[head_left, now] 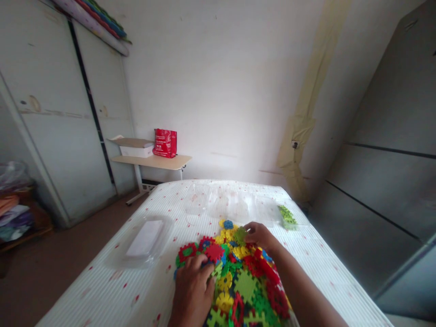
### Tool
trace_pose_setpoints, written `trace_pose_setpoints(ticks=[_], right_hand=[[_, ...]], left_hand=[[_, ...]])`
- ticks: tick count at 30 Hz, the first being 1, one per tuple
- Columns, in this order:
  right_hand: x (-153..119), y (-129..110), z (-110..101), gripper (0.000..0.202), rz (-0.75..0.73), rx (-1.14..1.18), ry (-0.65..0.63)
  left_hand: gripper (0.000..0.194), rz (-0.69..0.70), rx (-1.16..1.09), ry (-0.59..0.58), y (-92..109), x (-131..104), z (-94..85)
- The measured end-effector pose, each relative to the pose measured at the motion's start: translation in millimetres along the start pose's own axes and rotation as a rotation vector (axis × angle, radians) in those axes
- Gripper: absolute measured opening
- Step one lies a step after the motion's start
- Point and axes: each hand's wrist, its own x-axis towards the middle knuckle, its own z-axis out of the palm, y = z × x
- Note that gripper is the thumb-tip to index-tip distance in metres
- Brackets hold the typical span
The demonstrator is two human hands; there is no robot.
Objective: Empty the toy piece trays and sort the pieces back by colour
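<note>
Head view: right grip [260,236] pinches toothed green tile [240,235]; left grip [195,282] loosely curled, hold unclear

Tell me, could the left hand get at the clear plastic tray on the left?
Probably yes: the left hand rests on the colourful pieces, and only spotted cloth shows between it and the clear plastic tray.

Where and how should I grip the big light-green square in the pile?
Probably best pinched by two opposite toothed edges, fingers coming from above. The square lies roughly face up, high in the pile, so its top is exposed while other pieces crowd its sides. The left hand looks nearer.
</note>
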Motion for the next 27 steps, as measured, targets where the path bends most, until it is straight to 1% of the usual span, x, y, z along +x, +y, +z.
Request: trace_pose_setpoints(ticks=[3, 8, 10, 13, 15, 16, 18, 22, 24, 25, 27], right_hand=[[0, -4, -1, 0.024, -0.008, -0.053, 0.005], [-3, -11, 2, 0.014, -0.003, -0.109, -0.024], [-6, -12, 4, 0.014, -0.007, -0.129, -0.030], [-12, -15, 4, 0.015, -0.037, -0.164, -0.003], [-16, -17, -6, 0.016, -0.072, -0.201, 0.046], [-18, -17, -15, 0.016, -0.088, -0.228, 0.087], [-19, -17, -42, 0.016, -0.111, -0.303, 0.212], [-10, -10, -117, 0.021, -0.100, -0.512, 0.566], [0, -4, -147, 0.023, -0.058, -0.613, 0.687], [6, 0, -157, 0.022, -0.037, -0.657, 0.726], [19, 6, -169, 0.022, -0.005, -0.730, 0.773]], left_hand=[[0.025, 0.009, 0.021, -0.002, 0, 0, -0.8], [0.027, 0.053, 0.051, 0.002, -5, 1, 2.5], [0.028, 0.073, 0.058, 0.018, -8, 1, 4.7], [0.027, 0.109, 0.059, 0.052, -11, 1, 5.8], [0.026, 0.129, 0.060, 0.081, -11, 2, 4.6], [0.026, 0.137, 0.060, 0.098, -10, 2, 3.6], [0.023, 0.154, 0.055, 0.133, -10, 1, 1.5], [0.021, 0.194, 0.039, 0.201, -10, 1, 0.3], [0.024, 0.210, 0.040, 0.236, -11, 1, 1.6], [0.025, 0.220, 0.041, 0.253, -12, 1, 2.5], [0.027, 0.237, 0.042, 0.277, -15, 1, 4.2]])
